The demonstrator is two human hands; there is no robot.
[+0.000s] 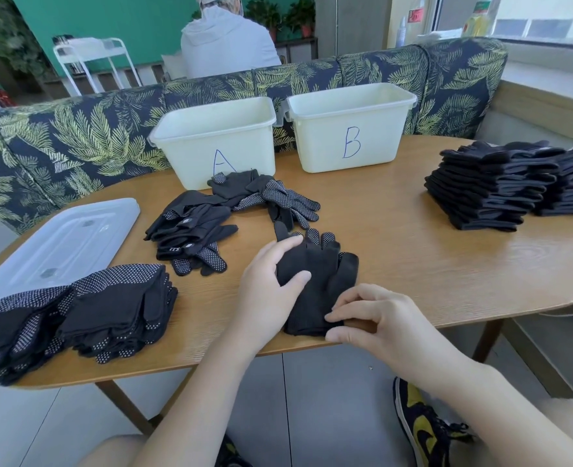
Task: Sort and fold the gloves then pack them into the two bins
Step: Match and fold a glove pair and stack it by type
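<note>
Left hand point(271, 281) spread flat on black glove point(315, 284); right hand point(376, 318) pinching its cuff, table point(413, 257) edge.

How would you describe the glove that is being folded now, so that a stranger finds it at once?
On the wooden table, look at the near edge, in front of bin A and bin B. A single plain black glove lies flat there under the left hand and the right hand. Unlike the stacks and the loose pile, it lies alone.
</note>
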